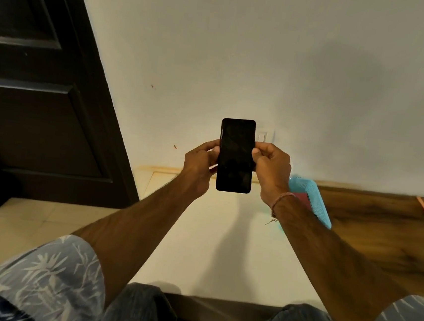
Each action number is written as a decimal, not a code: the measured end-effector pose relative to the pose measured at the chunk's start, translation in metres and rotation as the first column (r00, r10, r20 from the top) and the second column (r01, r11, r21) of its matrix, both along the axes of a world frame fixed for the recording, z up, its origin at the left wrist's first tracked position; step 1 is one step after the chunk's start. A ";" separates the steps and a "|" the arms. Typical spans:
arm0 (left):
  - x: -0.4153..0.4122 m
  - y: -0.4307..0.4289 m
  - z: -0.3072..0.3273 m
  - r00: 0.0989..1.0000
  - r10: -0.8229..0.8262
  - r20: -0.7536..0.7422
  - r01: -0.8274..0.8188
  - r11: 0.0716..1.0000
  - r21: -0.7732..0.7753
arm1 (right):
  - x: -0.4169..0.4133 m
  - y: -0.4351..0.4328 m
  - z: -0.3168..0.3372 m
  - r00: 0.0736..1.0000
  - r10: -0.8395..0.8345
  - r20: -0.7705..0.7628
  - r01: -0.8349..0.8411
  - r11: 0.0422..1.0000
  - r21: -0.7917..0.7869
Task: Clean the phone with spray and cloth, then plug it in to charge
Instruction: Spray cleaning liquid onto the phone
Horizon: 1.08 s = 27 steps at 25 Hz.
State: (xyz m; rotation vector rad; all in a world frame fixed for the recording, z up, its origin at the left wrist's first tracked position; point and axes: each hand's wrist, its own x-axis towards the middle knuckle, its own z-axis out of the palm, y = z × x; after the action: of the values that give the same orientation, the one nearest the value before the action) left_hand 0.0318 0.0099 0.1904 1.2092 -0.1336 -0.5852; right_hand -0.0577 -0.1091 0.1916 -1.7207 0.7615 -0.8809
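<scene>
A black phone [236, 155] is held upright in the air in front of me, its dark screen facing me. My left hand [200, 161] grips its left edge, thumb on the screen side. My right hand [272, 166] grips its right edge in the same way. A white wall socket [262, 137] shows just behind the phone's upper right corner. No spray bottle, cloth or cable is in view.
A cream tabletop [224, 239] lies below the phone, joined on the right by a wood-grain surface [380, 228]. A light blue basket [313, 196] sits behind my right wrist. A dark door [44, 92] stands at the left, against the white wall.
</scene>
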 end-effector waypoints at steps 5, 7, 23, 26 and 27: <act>-0.013 0.013 0.037 0.991 -0.106 0.079 0.117 0.981 -0.152 | -0.012 0.006 0.039 0.986 0.046 0.160 -0.049 0.999 0.013; -0.019 0.016 0.048 0.990 -0.123 0.075 0.137 0.965 -0.223 | -0.016 0.009 0.050 0.973 0.049 0.225 -0.062 0.997 0.047; -0.033 0.001 0.001 0.971 -0.181 0.156 0.225 0.911 -0.345 | -0.017 0.022 0.021 0.840 0.112 0.530 -0.248 0.950 0.191; -0.029 -0.003 -0.019 0.972 -0.222 0.081 0.237 0.918 -0.317 | -0.018 0.019 0.005 0.849 0.139 0.509 -0.270 0.943 0.193; -0.028 -0.004 -0.024 0.973 -0.222 0.068 0.232 0.921 -0.312 | -0.017 0.018 0.001 0.855 0.143 0.499 -0.270 0.943 0.193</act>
State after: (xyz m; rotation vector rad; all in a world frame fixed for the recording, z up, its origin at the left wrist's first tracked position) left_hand 0.0039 0.0061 0.1666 0.8930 -0.3852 -0.7170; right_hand -0.0746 -0.0914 0.1926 -1.2493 0.3263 -0.9586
